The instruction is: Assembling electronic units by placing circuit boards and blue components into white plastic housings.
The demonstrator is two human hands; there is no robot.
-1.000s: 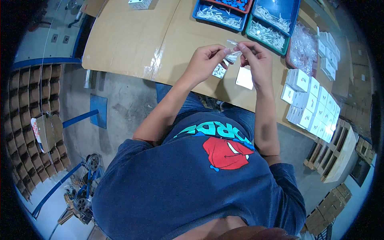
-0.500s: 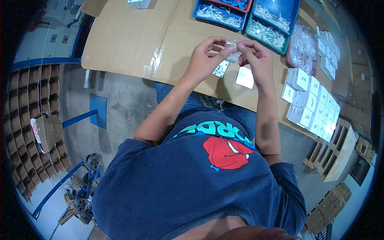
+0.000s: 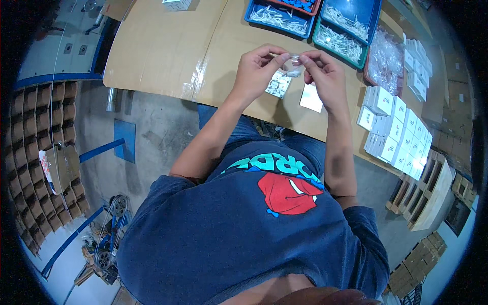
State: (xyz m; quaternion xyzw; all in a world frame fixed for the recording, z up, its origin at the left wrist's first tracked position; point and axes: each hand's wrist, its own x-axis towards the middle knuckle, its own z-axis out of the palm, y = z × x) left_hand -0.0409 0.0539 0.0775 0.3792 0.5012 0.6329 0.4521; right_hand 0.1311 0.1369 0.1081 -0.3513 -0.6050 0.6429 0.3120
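Note:
Above the table's near edge, a small clear plastic bag (image 3: 293, 67) is stretched between my two hands. Whitish contents show low in it, too blurred to name. My left hand (image 3: 256, 72) pinches one top corner with thumb and fingers, and my right hand (image 3: 328, 80) pinches the other. Just below the bag sits a small white box (image 3: 278, 85) with dark and pale bits showing in it; the bag partly covers its top. Beside that, under my right hand, lies a flat white square piece (image 3: 311, 98).
At the far side stand a blue tray (image 3: 277, 32) and a green tray (image 3: 338, 58) of white pieces, and a red tray of blue pieces. A reddish tray (image 3: 370, 78) holds clear bags. Stacked white boxes (image 3: 396, 133) stand at the right edge, above a wooden pallet (image 3: 419, 190).
The bag's top edge is now spread wider and tauter between my fingers. My left hand has shifted slightly left, and more of the white box shows.

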